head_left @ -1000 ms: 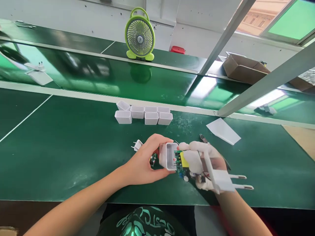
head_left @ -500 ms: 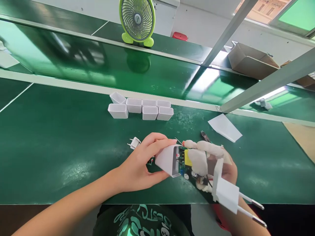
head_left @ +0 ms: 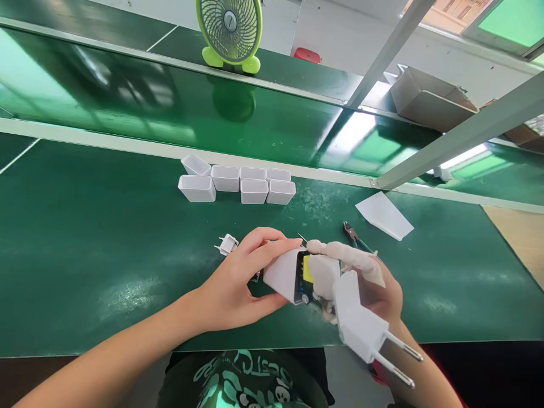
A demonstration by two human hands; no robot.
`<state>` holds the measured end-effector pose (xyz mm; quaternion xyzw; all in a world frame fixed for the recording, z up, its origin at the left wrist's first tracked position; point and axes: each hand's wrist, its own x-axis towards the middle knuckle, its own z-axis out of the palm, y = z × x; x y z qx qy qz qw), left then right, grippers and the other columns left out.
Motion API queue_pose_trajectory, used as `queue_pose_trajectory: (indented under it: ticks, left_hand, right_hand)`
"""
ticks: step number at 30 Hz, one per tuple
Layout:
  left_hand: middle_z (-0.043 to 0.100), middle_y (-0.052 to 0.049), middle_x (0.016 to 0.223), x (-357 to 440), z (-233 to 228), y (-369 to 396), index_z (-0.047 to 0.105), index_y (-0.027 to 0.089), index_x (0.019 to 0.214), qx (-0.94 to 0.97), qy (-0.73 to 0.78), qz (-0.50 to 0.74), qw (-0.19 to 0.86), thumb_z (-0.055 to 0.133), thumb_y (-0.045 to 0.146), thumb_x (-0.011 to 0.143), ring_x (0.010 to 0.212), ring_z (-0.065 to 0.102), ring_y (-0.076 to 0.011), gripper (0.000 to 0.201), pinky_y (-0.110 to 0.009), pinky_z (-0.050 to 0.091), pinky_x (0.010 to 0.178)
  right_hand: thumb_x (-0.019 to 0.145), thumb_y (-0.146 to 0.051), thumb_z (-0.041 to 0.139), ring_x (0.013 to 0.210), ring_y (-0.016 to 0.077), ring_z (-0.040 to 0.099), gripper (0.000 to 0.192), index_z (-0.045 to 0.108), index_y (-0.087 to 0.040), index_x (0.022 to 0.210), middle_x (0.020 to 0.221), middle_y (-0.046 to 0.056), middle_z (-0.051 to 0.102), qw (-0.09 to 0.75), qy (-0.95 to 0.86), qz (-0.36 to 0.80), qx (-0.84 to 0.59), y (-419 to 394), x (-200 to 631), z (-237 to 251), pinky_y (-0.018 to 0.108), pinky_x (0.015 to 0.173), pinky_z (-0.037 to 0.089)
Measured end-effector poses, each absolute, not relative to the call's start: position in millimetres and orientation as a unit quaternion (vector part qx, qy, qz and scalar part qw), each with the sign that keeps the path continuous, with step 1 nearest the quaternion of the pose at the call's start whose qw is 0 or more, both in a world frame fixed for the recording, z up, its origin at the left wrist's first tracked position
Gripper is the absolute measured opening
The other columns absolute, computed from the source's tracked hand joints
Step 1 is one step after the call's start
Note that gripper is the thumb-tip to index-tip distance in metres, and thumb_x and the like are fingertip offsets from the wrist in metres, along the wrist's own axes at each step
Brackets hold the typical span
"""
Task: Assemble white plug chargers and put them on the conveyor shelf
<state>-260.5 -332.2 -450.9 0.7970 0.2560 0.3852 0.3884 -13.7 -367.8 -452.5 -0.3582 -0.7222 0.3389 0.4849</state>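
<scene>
My left hand is closed around a white plastic charger housing, its open end facing right. My right hand, with white coverings on its fingers, grips a circuit board at that opening. The board, carrying a yellow component, is partly inside the housing. A white two-pin plug cap hangs in front of my right hand, its pins pointing down and right. Behind my left hand lies a small white plug piece. A bit of another green board shows beneath that hand.
Several white housings stand in two rows at the back of the green bench. Cutters lie behind my right hand, near a white sheet. A metal post slants across the right. A green fan stands on the shelf.
My right hand has moved left, and the circuit board sits deeper in the housing. The plug cap has swung left, closer to the opening. The view has shifted slightly.
</scene>
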Motion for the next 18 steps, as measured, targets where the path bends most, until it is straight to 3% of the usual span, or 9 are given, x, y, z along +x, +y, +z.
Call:
queue_pose_trajectory:
  ticks: [8, 18]
  left_hand:
    - [0.053, -0.012, 0.125, -259.3, -452.2, -331.3, 0.045, 0.021, 0.143, 0.801, 0.25, 0.398, 0.37, 0.071, 0.012, 0.083, 0.114, 0.055, -0.0203, 0.066, -0.028, 0.053, 0.087]
    - [0.054, -0.012, 0.125, -259.3, -451.5, -330.4, 0.047, 0.017, 0.141, 0.808, 0.244, 0.404, 0.353, 0.071, 0.013, 0.083, 0.116, 0.055, -0.021, 0.063, -0.03, 0.052, 0.093]
  right_hand:
    - [0.067, -0.005, 0.074, 0.117, 0.0304, 0.068, 0.083, 0.053, -0.027, 0.144, 0.138, 0.006, 0.063, 0.461, -0.741, 0.313, -0.376, -370.0, -12.6, -449.9, 0.041, 0.089, 0.063]
    - [0.08, -0.021, 0.075, 0.106, 0.0313, 0.072, 0.068, 0.054, -0.032, 0.143, 0.135, 0.005, 0.066, 0.448, -0.731, 0.339, -0.388, -372.4, -10.1, -450.9, 0.047, 0.086, 0.064]
